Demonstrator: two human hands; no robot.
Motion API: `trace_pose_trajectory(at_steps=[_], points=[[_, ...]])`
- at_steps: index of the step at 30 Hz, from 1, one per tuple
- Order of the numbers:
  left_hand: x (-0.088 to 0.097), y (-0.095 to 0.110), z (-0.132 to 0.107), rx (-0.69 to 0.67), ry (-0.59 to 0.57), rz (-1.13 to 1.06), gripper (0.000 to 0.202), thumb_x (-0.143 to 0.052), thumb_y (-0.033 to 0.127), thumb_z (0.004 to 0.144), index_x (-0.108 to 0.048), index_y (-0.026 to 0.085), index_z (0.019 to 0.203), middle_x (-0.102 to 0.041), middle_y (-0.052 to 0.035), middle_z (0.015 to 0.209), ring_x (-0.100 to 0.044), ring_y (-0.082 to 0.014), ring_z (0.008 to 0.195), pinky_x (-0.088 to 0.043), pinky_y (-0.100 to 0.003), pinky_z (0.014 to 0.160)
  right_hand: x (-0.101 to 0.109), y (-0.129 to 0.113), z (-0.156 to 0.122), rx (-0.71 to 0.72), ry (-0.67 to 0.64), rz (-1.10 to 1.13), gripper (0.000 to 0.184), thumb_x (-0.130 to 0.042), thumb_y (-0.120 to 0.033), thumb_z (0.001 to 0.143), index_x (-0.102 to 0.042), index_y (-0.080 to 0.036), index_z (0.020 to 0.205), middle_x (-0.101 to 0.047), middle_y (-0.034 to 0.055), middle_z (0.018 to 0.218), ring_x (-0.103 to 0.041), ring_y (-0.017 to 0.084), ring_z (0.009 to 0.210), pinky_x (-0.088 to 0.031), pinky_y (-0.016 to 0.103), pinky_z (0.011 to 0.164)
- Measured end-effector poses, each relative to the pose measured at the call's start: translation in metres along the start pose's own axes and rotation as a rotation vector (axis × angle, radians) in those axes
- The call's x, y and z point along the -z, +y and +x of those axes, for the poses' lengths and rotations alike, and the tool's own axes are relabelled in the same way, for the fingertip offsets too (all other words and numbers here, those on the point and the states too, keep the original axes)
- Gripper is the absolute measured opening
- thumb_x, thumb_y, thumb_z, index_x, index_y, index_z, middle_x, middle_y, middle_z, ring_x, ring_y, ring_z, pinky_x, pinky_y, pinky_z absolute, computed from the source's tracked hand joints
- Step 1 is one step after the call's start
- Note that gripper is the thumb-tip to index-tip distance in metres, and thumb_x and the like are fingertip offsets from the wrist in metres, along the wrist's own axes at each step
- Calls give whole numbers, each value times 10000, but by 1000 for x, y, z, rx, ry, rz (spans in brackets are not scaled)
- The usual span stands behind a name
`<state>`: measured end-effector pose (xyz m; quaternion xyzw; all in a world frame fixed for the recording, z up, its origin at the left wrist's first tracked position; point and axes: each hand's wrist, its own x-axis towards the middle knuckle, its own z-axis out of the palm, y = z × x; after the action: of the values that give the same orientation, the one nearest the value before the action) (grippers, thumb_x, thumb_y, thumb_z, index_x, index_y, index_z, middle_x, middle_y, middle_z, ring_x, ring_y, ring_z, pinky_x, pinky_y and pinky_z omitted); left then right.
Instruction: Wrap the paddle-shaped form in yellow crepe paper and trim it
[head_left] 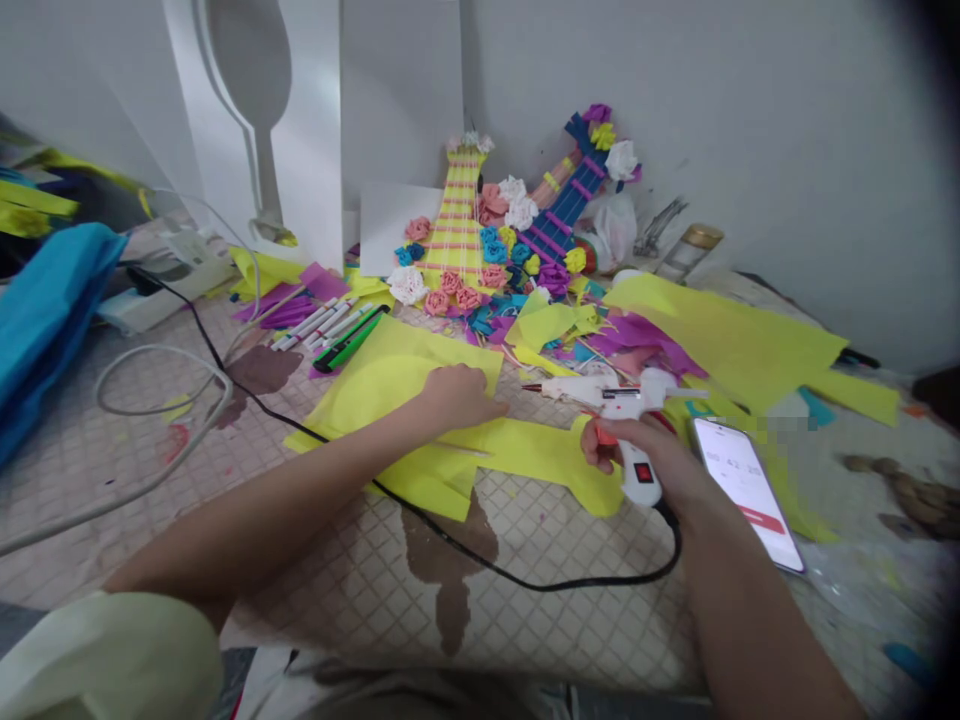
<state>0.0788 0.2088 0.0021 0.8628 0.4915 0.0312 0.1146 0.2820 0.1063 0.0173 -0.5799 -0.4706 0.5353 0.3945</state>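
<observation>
My right hand point(649, 455) is wrapped round the handle of a white glue gun point(615, 400), whose nozzle points left over a yellow paper sheet point(390, 385). Its black cord point(540, 580) loops back along the tiled surface. My left hand point(459, 397) lies knuckles-up on the yellow paper, fingers curled down and pressing it; a thin stick point(461, 447) lies on the sheet just below it. I cannot make out anything held in that hand.
A phone point(746, 490) with a lit screen lies right of the glue gun. At the back stand paper guitars with paper flowers point(487, 240). Markers point(326, 325), coloured paper scraps point(645, 335), a blue cloth point(45, 320) and white cables point(150, 400) lie around.
</observation>
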Motion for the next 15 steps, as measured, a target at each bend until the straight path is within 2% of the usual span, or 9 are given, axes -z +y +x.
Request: trace_pose_trajectory(at_steps=[3,8,12,15], points=[[3,-1,4,-2,-48,-4,407,-471,512,667,-646,146,695,-649,-110,700,-607,-250,697,-422,-300,570,6,-2,-3,-21,10,10,235,-543,-323,688,-588,-150,535,-558,37,542,-459,107,459,-337,253,441],[2,-11,7,-50,-89,-54,300,-441,408,695,-634,182,658,-651,-57,684,-587,-188,638,-376,-252,509,7,-2,-5,-74,-9,-20,254,-530,-342,706,-597,-154,549,-553,33,538,-459,109,472,-315,256,448],[-1,-15,12,-51,-72,-65,388,-394,491,719,-613,186,621,-630,-57,651,-575,-201,615,-355,-271,486,1,-3,-7,-118,23,-70,257,-527,-348,724,-595,-166,555,-568,42,569,-482,127,516,-343,271,493],[-2,-14,14,-29,-62,-58,441,-407,568,685,-603,183,597,-623,-67,639,-577,-220,613,-365,-285,491,-2,-3,-8,-156,12,-113,268,-531,-371,720,-596,-169,556,-566,41,570,-481,128,525,-357,273,512]])
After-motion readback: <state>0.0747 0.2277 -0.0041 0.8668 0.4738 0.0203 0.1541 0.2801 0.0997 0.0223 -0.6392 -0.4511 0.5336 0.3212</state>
